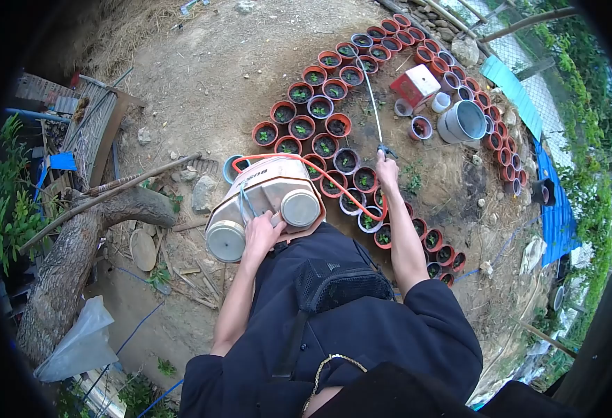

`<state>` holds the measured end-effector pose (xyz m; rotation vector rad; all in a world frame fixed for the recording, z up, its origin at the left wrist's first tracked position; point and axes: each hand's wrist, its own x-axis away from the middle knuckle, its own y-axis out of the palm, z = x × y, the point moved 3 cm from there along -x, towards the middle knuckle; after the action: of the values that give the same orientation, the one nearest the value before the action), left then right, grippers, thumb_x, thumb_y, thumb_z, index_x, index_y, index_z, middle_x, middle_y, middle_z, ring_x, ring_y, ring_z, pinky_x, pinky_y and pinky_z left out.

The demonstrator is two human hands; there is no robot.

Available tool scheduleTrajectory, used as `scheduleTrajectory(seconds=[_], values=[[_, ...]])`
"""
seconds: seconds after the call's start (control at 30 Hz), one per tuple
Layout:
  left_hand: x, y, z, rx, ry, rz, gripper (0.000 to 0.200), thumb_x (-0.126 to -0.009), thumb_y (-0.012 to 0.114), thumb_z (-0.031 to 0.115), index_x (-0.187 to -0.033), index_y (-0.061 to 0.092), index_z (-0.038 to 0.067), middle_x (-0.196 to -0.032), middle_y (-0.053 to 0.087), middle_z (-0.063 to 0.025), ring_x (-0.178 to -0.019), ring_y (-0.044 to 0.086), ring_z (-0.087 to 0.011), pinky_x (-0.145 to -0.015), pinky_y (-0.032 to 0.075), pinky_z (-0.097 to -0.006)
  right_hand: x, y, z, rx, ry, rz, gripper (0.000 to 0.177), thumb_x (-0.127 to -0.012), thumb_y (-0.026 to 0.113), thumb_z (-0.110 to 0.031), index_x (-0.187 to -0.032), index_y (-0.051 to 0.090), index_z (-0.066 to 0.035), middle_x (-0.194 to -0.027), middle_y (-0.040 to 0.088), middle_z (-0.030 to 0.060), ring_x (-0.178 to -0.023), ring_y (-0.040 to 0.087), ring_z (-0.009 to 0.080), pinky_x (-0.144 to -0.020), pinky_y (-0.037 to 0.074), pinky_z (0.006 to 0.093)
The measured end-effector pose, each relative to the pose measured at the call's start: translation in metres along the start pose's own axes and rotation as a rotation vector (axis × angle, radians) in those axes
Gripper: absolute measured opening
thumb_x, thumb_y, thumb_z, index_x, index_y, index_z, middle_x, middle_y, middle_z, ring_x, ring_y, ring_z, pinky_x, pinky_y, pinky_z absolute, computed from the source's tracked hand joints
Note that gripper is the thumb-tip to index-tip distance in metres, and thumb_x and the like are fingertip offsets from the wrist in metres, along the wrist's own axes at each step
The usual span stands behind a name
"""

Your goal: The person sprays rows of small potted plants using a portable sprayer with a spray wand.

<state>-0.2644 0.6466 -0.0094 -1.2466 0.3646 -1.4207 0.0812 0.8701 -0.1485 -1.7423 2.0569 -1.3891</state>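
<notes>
Dark letters are running along the side of the tank (268,177) and seem to be reading "BUS" – the rest is staying too small to make out. It is the only writing that is showing clearly enough to attempt.

The tank is sitting tilted in front of the person's waist, two round caps (300,208) facing up. The left hand (258,237) is gripping its top between the caps, fingers curling. The right hand (387,172) is closing its fingers around the handle of the wand (372,101), which is reaching out over the pots (264,144). An orange hose (280,155) is curving over the tank.

Many pots are holding seedlings (320,109); the tank and the right forearm are hiding part of the nearer rows. A bucket (449,127) and a red-and-white box (407,89) are standing among the pots. On the left, a trunk (65,265) and a long stick (121,181) are blocking the ground – a plastic sheet (83,338) is lying below them.
</notes>
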Motion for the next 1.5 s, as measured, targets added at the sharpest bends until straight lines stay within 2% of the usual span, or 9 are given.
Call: scheduleTrajectory(seconds=[0.27, 0.67, 0.73, 0.93, 1.17, 1.27, 1.33, 1.43, 1.5], values=[[-0.001, -0.001, -0.002, 0.016, 0.005, -0.001, 0.044, -0.086, 0.071, 0.039, -0.101, 0.064, -0.001, -0.091, 0.068, -0.0304, -0.095, 0.066, -0.0458, -0.084, 0.051, -0.0519, 0.003, -0.008, -0.009, -0.025, 0.034, -0.025, 0.068, -0.099, 0.048, -0.055, -0.096, 0.071, 0.009, -0.095, 0.070, 0.0311, -0.097, 0.070, 0.0423, -0.085, 0.051, 0.0496], [-0.002, -0.001, -0.004, 0.014, 0.020, 0.009, 0.044, -0.085, 0.071, 0.039, -0.098, 0.063, -0.002, -0.090, 0.068, -0.0302, -0.094, 0.066, -0.0461, -0.084, 0.051, -0.0521, 0.000, -0.003, 0.000, -0.021, -0.001, -0.006, 0.067, -0.099, 0.048, -0.055, -0.099, 0.072, 0.008, -0.102, 0.069, 0.0319, -0.107, 0.066, 0.0445, -0.093, 0.048, 0.0505], [-0.002, -0.001, -0.003, -0.003, 0.019, 0.010, 0.041, -0.085, 0.072, 0.037, -0.099, 0.065, 0.000, -0.091, 0.070, -0.0273, -0.093, 0.067, -0.0442, -0.084, 0.052, -0.0517, 0.001, -0.004, -0.001, -0.015, -0.019, 0.006, 0.067, -0.099, 0.048, -0.055, -0.097, 0.071, 0.008, -0.097, 0.070, 0.0310, -0.101, 0.068, 0.0432, -0.089, 0.049, 0.0502], [-0.004, -0.001, -0.004, -0.006, 0.012, 0.005, 0.041, -0.085, 0.072, 0.037, -0.099, 0.065, 0.000, -0.090, 0.070, -0.0273, -0.094, 0.067, -0.0444, -0.084, 0.052, -0.0518, -0.002, -0.008, 0.000, -0.072, 0.019, -0.062, 0.069, -0.099, 0.048, -0.056, -0.089, 0.070, 0.009, -0.088, 0.071, 0.0289, -0.087, 0.071, 0.0397, -0.080, 0.051, 0.0490], [-0.005, -0.002, -0.005, -0.004, 0.010, 0.005, 0.042, -0.085, 0.072, 0.039, -0.098, 0.065, 0.000, -0.090, 0.070, -0.0277, -0.093, 0.067, -0.0446, -0.084, 0.052, -0.0518, 0.003, -0.003, -0.005, -0.011, -0.042, 0.032, 0.068, -0.099, 0.049, -0.055, -0.090, 0.071, 0.008, -0.087, 0.071, 0.0294, -0.090, 0.071, 0.0406, -0.081, 0.051, 0.0493], [-0.004, -0.002, -0.005, 0.002, 0.002, -0.005, 0.042, -0.085, 0.072, 0.039, -0.098, 0.065, 0.000, -0.091, 0.070, -0.0278, -0.093, 0.067, -0.0446, -0.084, 0.052, -0.0518, 0.005, -0.002, -0.005, -0.035, -0.042, 0.045, 0.067, -0.099, 0.050, -0.055, -0.087, 0.070, 0.008, -0.082, 0.071, 0.0272, -0.084, 0.071, 0.0385, -0.077, 0.051, 0.0489], [-0.004, -0.002, -0.005, 0.002, 0.005, 0.004, 0.042, -0.085, 0.072, 0.039, -0.098, 0.065, 0.000, -0.090, 0.070, -0.0278, -0.093, 0.067, -0.0445, -0.084, 0.052, -0.0518, 0.016, -0.010, -0.010, -0.135, 0.022, -0.024, 0.067, -0.099, 0.050, -0.055, -0.083, 0.069, 0.007, -0.077, 0.070, 0.0241, -0.075, 0.071, 0.0352, -0.071, 0.052, 0.0478], [-0.004, -0.002, -0.005, 0.006, 0.002, 0.002, 0.042, -0.085, 0.072, 0.038, -0.098, 0.065, 0.000, -0.091, 0.070, -0.0278, -0.093, 0.067, -0.0445, -0.084, 0.052, -0.0519, 0.006, -0.007, 0.014, -0.148, 0.029, -0.035, 0.066, -0.099, 0.050, -0.055, -0.081, 0.068, 0.006, -0.072, 0.068, 0.0214, -0.067, 0.069, 0.0316, -0.066, 0.051, 0.0467], [-0.005, -0.002, -0.005, 0.011, 0.002, 0.005, 0.042, -0.085, 0.072, 0.038, -0.098, 0.065, 0.000, -0.091, 0.070, -0.0280, -0.093, 0.067, -0.0446, -0.084, 0.052, -0.0519, 0.014, -0.012, 0.024, -0.137, 0.031, -0.022, 0.066, -0.100, 0.049, -0.055, -0.082, 0.068, 0.006, -0.074, 0.069, 0.0232, -0.072, 0.070, 0.0340, -0.069, 0.051, 0.0476]])
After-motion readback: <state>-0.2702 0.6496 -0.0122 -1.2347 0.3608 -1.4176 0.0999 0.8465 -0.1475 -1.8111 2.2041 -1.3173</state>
